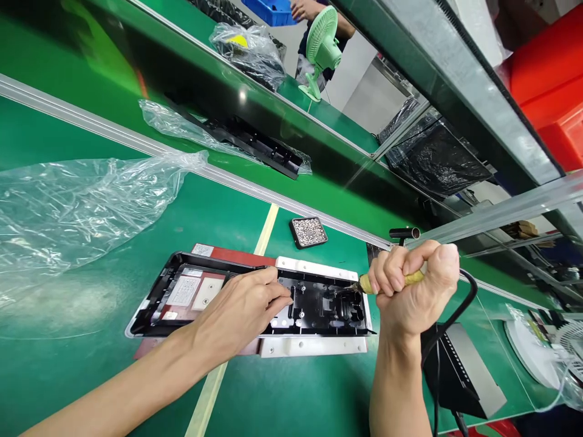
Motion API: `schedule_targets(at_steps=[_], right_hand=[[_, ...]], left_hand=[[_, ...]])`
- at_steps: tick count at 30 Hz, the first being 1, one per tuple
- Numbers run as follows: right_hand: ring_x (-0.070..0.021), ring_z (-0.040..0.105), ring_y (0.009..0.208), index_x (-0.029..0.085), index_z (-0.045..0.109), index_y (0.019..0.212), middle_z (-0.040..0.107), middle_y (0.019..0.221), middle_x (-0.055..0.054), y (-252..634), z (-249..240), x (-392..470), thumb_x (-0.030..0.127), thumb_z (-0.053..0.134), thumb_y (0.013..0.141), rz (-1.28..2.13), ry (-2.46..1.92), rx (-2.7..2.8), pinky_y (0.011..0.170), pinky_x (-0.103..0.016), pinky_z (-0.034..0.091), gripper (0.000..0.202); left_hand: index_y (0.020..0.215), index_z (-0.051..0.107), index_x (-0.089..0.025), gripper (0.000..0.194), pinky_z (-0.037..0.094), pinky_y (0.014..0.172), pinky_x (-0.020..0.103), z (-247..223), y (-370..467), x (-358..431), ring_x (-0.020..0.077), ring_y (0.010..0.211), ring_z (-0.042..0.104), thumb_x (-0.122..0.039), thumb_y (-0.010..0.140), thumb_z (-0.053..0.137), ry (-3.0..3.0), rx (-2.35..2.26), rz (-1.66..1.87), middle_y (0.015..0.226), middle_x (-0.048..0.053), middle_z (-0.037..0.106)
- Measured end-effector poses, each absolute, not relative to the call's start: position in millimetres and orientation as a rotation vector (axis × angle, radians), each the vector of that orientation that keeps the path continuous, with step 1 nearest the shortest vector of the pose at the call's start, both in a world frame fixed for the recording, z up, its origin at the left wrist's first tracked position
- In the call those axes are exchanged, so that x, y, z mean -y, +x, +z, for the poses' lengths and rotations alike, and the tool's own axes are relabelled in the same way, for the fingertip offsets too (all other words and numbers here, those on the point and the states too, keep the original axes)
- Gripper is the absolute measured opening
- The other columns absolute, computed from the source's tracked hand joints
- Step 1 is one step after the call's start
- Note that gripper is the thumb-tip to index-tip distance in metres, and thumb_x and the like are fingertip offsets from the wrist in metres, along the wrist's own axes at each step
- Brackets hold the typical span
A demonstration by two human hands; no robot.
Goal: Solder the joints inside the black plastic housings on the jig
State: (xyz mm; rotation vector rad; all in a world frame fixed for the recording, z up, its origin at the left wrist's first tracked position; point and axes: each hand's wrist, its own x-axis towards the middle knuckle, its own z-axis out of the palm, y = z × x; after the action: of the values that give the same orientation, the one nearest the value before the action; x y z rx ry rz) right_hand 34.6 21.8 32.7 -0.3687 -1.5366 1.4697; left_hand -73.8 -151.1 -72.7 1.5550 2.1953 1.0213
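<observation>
A long black plastic housing (319, 297) lies in a red and white fixture (314, 347) on the green bench. My right hand (410, 285) is closed around the yellow handle of a soldering iron (365, 284), and a black cord runs down behind the wrist. The iron's metal tip points left into the right end of the housing; whether it touches cannot be made out. Over the middle of the housing rests my left hand (255, 300), its thumb and fingers pinched together near the upper rim. Whatever those fingertips hold is hidden.
A square black tray of metal bits (310, 232) sits behind the housing. A clear plastic bag (82, 206) covers the left side. Beyond the rail, another black part (259, 145) lies on plastic. At right stands a black and grey box (464, 370). A person's hand (307, 9) shows far back.
</observation>
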Motion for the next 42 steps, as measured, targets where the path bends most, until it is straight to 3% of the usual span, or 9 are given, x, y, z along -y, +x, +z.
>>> schedule_targets(at_steps=[23,28,35,42], right_hand=[[-0.0069,0.027,0.032,0.022,0.041,0.064,0.033,0.042,0.009,34,32,-22,0.046,0.048,0.098,1.477,-0.361,1.529,0.030,-0.019,0.030,0.043],[-0.0067,0.029,0.034,0.022,0.042,0.063,0.035,0.043,0.009,35,31,-22,0.045,0.051,0.098,1.526,-0.350,1.491,0.030,-0.018,0.031,0.043],[-0.0071,0.030,0.034,0.021,0.041,0.062,0.036,0.044,0.008,36,27,-25,0.044,0.053,0.098,1.603,-0.305,1.453,0.030,-0.020,0.029,0.044],[-0.0066,0.032,0.035,0.022,0.039,0.062,0.036,0.045,0.008,38,25,-27,0.046,0.055,0.098,1.606,-0.256,1.478,0.031,-0.021,0.030,0.046]], left_hand=[[0.083,0.077,-0.019,0.030,0.032,0.057,0.028,-74,-74,150,0.0109,0.058,0.049,-0.021,0.100,0.053,1.552,-2.205,1.035,0.071,-0.001,0.050],[0.095,0.079,-0.022,0.024,0.036,0.060,0.026,-74,-74,150,0.0110,0.062,0.054,-0.024,0.100,0.055,1.527,-2.195,1.020,0.075,-0.001,0.055],[0.101,0.077,-0.025,0.026,0.040,0.063,0.026,-82,-76,152,0.0111,0.065,0.056,-0.035,0.102,0.053,1.535,-2.191,0.998,0.079,-0.001,0.057],[0.104,0.077,-0.024,0.027,0.041,0.061,0.026,-85,-77,153,0.0117,0.063,0.057,-0.036,0.102,0.053,1.598,-2.225,0.993,0.076,-0.001,0.056]])
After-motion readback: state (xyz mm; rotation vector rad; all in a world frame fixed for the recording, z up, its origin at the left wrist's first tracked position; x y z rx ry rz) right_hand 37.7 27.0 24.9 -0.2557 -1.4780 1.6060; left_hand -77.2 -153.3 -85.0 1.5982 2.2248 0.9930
